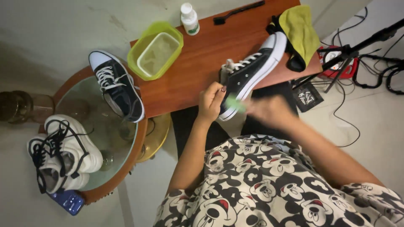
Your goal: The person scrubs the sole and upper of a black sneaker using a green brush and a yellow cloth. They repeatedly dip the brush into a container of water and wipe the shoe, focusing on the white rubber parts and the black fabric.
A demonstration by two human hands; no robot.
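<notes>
Nearby, my left hand (210,101) clamped the heel of a black canvas sneaker with white rubber sole (252,67) at the wooden table's (189,71) edge; my blurred right hand (269,111) pinched something small and green (234,103). Beyond, I judged a careless sweep could topple the white plastic bottle (189,19).

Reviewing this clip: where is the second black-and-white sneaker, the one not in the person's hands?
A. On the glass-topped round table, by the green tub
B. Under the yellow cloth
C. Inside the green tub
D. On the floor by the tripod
A: the second sneaker lies on the glass-topped round table left of the green tub, while the left hand holds the other sneaker.
</notes>
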